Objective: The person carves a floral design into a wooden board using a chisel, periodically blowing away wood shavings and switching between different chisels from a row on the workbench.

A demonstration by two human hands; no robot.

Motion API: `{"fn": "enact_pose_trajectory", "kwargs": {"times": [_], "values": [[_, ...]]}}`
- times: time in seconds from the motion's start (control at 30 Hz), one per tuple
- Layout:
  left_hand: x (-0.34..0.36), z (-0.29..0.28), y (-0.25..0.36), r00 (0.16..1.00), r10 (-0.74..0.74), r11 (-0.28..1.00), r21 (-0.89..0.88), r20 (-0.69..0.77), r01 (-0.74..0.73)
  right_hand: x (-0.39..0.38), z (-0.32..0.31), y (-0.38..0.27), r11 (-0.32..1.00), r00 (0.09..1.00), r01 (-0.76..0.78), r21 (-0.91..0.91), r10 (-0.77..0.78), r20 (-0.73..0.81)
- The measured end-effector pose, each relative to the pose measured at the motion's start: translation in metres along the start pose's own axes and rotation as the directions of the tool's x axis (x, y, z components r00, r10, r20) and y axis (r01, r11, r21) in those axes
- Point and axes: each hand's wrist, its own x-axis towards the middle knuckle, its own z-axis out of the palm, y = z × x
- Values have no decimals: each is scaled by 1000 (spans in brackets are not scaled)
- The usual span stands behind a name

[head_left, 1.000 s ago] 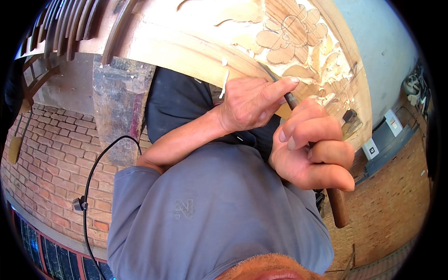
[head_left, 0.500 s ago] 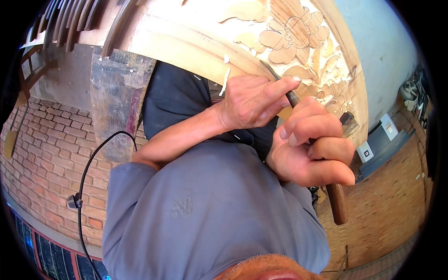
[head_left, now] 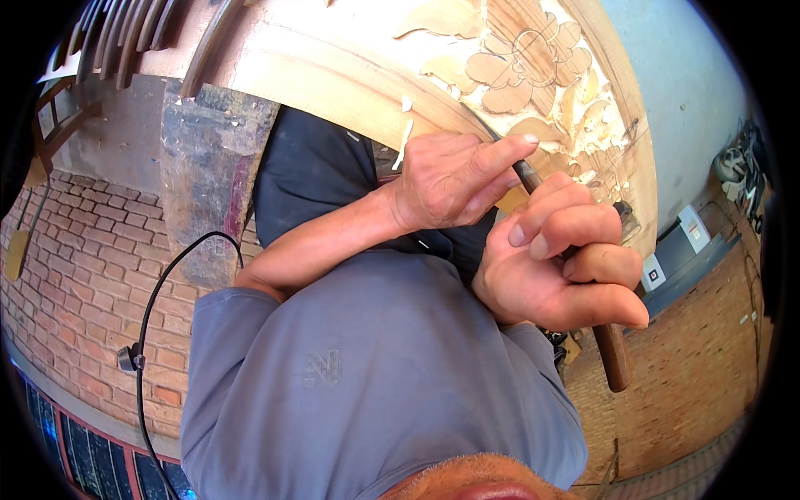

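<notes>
The right hand (head_left: 567,262) is closed around the wooden-handled chisel (head_left: 614,358), below the outlined flower (head_left: 532,58). The left hand (head_left: 454,179) grasps the chisel's shaft nearer the flower. The chisel's tip lies on the wooden panel (head_left: 333,75), just below-left of the flower.

On gray shirt (head_left: 392,321) chest: faint letter-like logo (head_left: 322,367) | on wht. tag (head_left: 654,266), R: blk. sq. symbol (head_left: 653,276) | on 2nd wht. tag (head_left: 693,229), nearby: print too sm. to read
</notes>
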Motion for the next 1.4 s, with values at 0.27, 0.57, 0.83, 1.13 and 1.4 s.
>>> {"fn": "enact_pose_trajectory", "kwargs": {"times": [0.27,0.57,0.83,1.13,1.4], "values": [[-3,-17,8,991,-127,990,-47,47,129,-11,13,22,978,963,199,-65,-183,198],[44,-42,50,987,-26,997,-74,158,38,-24,-3,-40,846,792,477,-237,-296,534],[41,-36,98,925,243,966,11,292,-257,-64,-32,-97,612,841,534,-583,-317,438],[65,-81,148,837,328,881,178,438,-438,-77,-40,-142,534,883,469,-703,-292,367],[46,-101,163,825,214,876,272,524,-400,-97,-24,-154,627,910,413,-661,-248,333]]}}
